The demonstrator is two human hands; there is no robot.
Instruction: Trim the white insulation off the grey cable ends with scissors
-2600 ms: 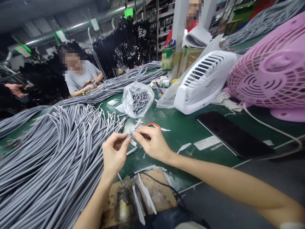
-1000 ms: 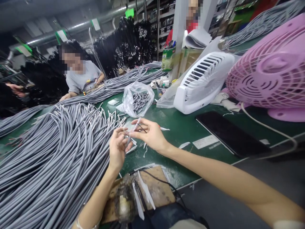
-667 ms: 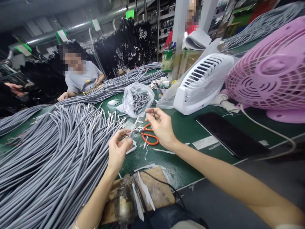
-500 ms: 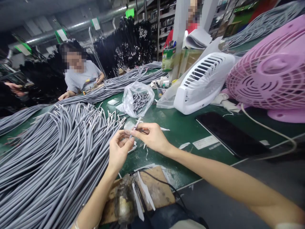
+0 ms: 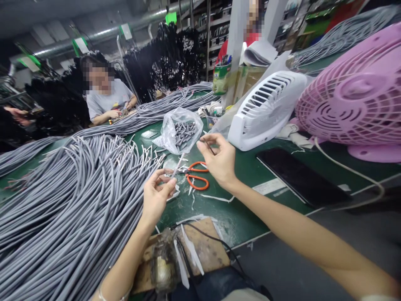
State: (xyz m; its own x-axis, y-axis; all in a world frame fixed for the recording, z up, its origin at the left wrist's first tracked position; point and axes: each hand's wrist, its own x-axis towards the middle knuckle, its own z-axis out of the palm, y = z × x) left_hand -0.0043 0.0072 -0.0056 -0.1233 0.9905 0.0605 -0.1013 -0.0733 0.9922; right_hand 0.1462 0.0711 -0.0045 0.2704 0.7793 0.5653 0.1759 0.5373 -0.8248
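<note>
My left hand (image 5: 157,193) is closed in a pinch around a grey cable (image 5: 174,173), whose pale end points up and away. To its right, my right hand (image 5: 219,161) is raised over the table with thumb and fingers pinched together. A thin dark piece (image 5: 213,151) shows between those fingers; its kind is unclear. Scissors (image 5: 197,182) with orange handles lie on the table between my hands, their blades partly hidden near the cable. Beyond them stands a clear plastic bag (image 5: 168,141) of short grey tube-like pieces (image 5: 184,133).
A big bundle of grey cables (image 5: 75,200) covers the left side. White fan (image 5: 266,110), pink fan (image 5: 351,100) and black phone (image 5: 300,177) are at right. A wooden board (image 5: 208,246) lies at the near edge. A co-worker (image 5: 108,98) sits across the table.
My right hand has moved away from my left, up and to the right, uncovering the scissors. My left hand stays nearly in place with the cable. The co-worker's arm has drawn inward.
</note>
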